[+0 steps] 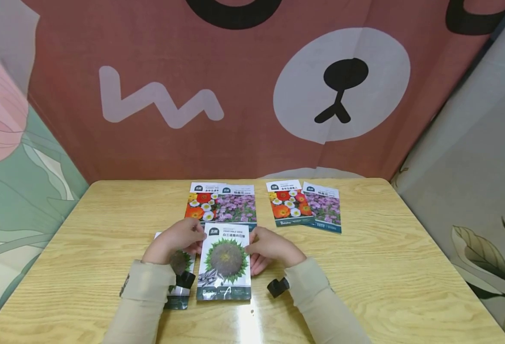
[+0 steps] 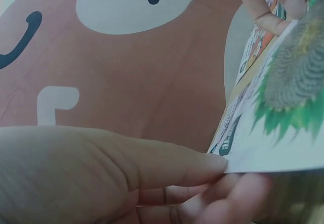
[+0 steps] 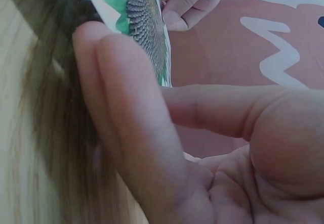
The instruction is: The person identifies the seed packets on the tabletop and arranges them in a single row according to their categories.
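Packet (image 1: 225,263), flat white rectangle, grey-green flowerhead print; left hand (image 1: 178,240) pinches left edge; right hand (image 1: 273,247) pinches right edge.

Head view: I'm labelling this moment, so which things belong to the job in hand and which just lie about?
In the job:
held sunflower packet

Lying about (perhaps also involved):
partly covered sunflower packet
two orange-flower packets
two purple-flower packets

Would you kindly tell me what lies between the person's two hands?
The head view shows a sunflower seed packet between the left hand and the right hand, held at its sides by both.
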Motion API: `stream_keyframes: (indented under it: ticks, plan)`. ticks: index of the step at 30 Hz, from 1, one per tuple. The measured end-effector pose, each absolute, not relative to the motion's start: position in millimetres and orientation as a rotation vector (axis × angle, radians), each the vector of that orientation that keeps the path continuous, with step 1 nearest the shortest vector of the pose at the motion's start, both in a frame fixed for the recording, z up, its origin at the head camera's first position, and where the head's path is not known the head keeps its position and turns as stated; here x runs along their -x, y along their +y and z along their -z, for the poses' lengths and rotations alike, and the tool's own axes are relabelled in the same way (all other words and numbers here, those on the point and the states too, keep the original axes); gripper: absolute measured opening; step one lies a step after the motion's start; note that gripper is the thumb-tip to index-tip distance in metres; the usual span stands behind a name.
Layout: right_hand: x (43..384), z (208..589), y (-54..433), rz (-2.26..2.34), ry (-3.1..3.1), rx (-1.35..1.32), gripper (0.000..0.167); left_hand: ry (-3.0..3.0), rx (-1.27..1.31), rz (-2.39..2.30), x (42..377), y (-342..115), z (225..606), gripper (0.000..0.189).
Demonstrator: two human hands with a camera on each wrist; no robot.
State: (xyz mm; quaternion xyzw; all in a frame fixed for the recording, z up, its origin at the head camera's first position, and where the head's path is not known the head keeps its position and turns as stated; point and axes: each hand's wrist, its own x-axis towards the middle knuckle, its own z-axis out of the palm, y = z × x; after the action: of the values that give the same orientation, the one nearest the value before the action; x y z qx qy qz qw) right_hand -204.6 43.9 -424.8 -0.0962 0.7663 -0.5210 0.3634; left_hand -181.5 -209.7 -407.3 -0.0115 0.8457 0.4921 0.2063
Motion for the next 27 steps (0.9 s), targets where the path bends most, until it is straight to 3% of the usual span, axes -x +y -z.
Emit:
stream_keyframes:
  ticks: [27]
  plan:
    - [192,429,31,1.338,1.991,0.254,0.015,2.47,0.188,-1.052,178,-210,407,0.022]
